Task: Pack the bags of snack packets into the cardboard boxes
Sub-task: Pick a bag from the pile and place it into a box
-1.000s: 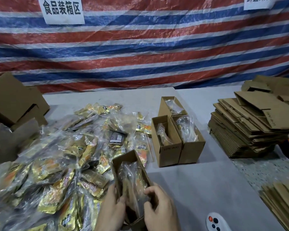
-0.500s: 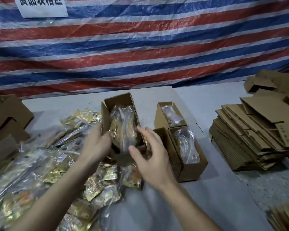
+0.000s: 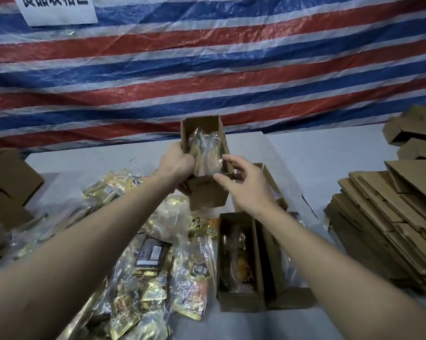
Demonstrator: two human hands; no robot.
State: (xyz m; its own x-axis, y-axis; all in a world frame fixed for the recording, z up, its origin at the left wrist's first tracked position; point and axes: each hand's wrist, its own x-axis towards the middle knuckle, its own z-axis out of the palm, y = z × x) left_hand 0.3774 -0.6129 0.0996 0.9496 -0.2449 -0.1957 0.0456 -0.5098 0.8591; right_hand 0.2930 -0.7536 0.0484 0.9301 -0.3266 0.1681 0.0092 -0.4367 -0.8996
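filled cardboard box (image 3: 208, 192), contents blurred, perhaps bagged

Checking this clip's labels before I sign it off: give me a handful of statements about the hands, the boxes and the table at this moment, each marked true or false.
1. The left hand grips the raised box by its side. True.
2. The raised box is empty. False: a clear bag of snack packets lies inside it.
3. The right hand is clenched round a snack bag. False: its fingers are spread and relaxed at the raised box's near edge, holding no bag.
4. A stack of flattened cartons sits on the right of the table. True.
5. The filled box below the right hand is taped shut. False: it stands open, with its contents showing.
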